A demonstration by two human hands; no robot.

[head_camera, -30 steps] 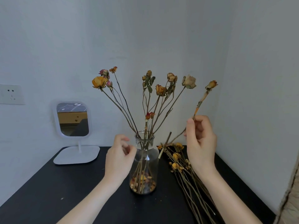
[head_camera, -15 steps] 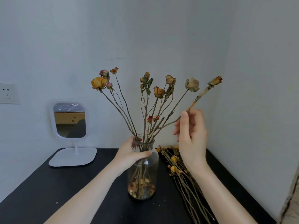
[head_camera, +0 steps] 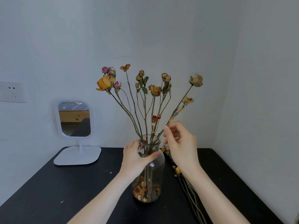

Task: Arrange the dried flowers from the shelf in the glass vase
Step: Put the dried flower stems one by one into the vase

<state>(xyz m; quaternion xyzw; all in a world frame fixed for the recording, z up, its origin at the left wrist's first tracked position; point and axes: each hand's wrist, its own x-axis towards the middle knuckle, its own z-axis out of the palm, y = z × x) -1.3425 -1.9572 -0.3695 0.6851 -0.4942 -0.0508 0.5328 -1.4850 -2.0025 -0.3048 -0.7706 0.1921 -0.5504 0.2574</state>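
So the glass vase (head_camera: pixel 153 175) sits upright on the black surface (head_camera: pixel 64 191), pretty much dead centre. The left hand (head_camera: pixel 135 157) grips it round the neck, thumb across the front of the glass and fingers wrapped behind. There's already a decent bunch of dried flowers (head_camera: pixel 155 90) in there, fanned out wide, with a fat yellow rose (head_camera: pixel 105 83) leaning left and a pale one (head_camera: pixel 196 80) leaning right. Loose petals (head_camera: pixel 142 189) are piled at the bottom of the vase.

The right hand (head_camera: pixel 182 144) is up just right of the vase mouth, fingers loosely curled. A thin stem with a small orange bud (head_camera: pixel 187 100) runs right past its fingertips and down into the vase. Honestly can't tell if it's pinching that stem or only touching it.

More dried stems (head_camera: pixel 189 188) lie flat on the surface to the right of the vase, partly behind the right arm. Off to the left are a small white stand mirror (head_camera: pixel 75 118) and a wall socket (head_camera: pixel 11 92).
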